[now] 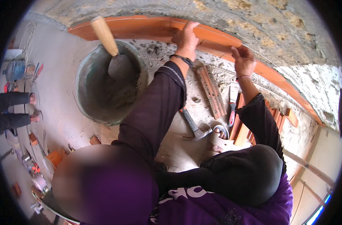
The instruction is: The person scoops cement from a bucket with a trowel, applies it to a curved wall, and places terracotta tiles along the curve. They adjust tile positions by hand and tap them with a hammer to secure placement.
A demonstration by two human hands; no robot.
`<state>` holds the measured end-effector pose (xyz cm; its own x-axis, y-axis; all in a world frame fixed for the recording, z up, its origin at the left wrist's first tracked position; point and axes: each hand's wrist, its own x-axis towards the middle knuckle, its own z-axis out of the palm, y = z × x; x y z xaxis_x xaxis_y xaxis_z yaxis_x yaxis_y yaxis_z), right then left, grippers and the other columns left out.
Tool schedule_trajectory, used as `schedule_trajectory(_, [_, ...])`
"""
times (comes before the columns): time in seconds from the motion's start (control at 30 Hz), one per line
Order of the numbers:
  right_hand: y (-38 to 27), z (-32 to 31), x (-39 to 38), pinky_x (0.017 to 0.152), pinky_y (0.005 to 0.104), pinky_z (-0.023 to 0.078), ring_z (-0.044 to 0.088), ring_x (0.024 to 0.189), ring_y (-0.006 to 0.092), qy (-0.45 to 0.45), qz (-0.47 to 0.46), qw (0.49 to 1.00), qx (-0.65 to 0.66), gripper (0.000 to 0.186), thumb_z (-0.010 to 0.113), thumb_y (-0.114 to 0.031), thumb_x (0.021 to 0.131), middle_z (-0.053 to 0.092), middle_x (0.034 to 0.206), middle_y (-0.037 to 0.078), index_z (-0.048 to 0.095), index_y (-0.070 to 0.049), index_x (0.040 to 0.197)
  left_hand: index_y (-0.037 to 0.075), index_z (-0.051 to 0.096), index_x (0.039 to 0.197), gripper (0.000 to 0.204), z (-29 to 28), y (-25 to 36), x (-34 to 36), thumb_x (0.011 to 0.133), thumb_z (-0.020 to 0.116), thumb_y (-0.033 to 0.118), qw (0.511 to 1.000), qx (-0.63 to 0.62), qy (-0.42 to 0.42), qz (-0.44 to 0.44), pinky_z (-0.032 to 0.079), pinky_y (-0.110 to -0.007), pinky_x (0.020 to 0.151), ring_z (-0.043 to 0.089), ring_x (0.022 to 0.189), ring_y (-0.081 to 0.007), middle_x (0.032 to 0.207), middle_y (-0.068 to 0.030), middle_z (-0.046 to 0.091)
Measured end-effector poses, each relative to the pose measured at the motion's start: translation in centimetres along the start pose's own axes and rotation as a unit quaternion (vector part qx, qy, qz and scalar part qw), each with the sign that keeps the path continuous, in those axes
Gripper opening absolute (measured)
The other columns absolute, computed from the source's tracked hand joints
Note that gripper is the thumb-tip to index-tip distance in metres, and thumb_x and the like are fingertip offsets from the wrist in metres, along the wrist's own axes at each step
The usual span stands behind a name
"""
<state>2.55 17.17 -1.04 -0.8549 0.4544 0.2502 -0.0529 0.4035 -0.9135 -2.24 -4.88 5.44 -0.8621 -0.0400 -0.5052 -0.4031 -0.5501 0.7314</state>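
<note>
Left of the grip, a mortar bucket (pixel 89 90) holds a wooden-handled trowel (pixel 110 47); below it lie a hammer (pixel 192 125), red-handled scraper (pixel 232 105) and ribbed tile (pixel 211 92).
</note>
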Motion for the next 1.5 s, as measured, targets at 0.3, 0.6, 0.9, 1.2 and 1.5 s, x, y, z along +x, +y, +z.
schedule_trajectory(0.3, [-0.4, 0.7, 0.2, 0.071, 0.0292, 0.055, 0.069, 0.072, 0.0149, 0.024, -0.006, 0.993, -0.112, 0.031, 0.087, -0.025, 0.071, 0.074, 0.079, 0.009, 0.074, -0.002, 0.087, 0.016, 0.062, 0.107, 0.027, 0.1, -0.7, 1.2, 0.086, 0.066, 0.032, 1.000, -0.019, 0.012, 0.018, 0.045, -0.036, 0.099, 0.044, 0.097, -0.0199, 0.113, -0.0035, 0.043])
schedule_trajectory(0.6, [-0.8, 0.6, -0.1, 0.070, 0.0282, 0.056, 0.070, 0.074, 0.0151, 0.023, 0.029, 0.996, -0.081, 0.032, 0.088, -0.025, 0.071, 0.074, 0.082, 0.009, 0.073, -0.002, 0.088, 0.019, 0.061, 0.108, 0.028, 0.0, -0.5, 0.9, 0.084, 0.067, 0.031, 0.999, -0.052, 0.015, 0.003, 0.045, -0.035, 0.098, 0.044, 0.093, -0.0194, 0.112, -0.0035, 0.045])
schedule_trajectory(0.9, [-0.6, 0.6, -0.1, 0.071, 0.0288, 0.056, 0.071, 0.075, 0.0157, 0.010, 0.006, 0.997, -0.076, 0.032, 0.087, -0.023, 0.072, 0.074, 0.082, 0.010, 0.072, 0.000, 0.090, 0.008, 0.055, 0.128, 0.045, 0.7, -2.5, -0.5, 0.091, 0.063, 0.033, 0.993, -0.099, 0.032, 0.051, 0.039, -0.039, 0.106, 0.042, 0.121, -0.0273, 0.129, -0.0112, 0.042])
schedule_trajectory(1.2, [-0.7, 0.3, 0.0, 0.071, 0.0274, 0.056, 0.071, 0.075, 0.0154, 0.007, 0.011, 0.998, -0.068, 0.033, 0.087, -0.024, 0.073, 0.074, 0.082, 0.010, 0.073, 0.000, 0.090, 0.012, 0.048, 0.133, 0.052, 1.3, -2.2, -0.2, 0.090, 0.063, 0.038, 0.995, -0.083, 0.054, 0.031, 0.042, -0.035, 0.102, 0.044, 0.116, -0.0235, 0.127, -0.0082, 0.044])
schedule_trajectory(1.5, [-1.6, 0.1, -0.1, 0.072, 0.0271, 0.056, 0.071, 0.075, 0.0142, -0.005, 0.025, 0.997, -0.071, 0.034, 0.086, -0.027, 0.074, 0.074, 0.081, 0.010, 0.073, 0.001, 0.088, 0.015, 0.064, 0.106, 0.025, 1.6, -0.9, -0.7, 0.087, 0.064, 0.032, 0.998, -0.039, 0.042, 0.035, 0.046, -0.030, 0.086, 0.049, 0.091, -0.0154, 0.107, -0.0005, 0.051])
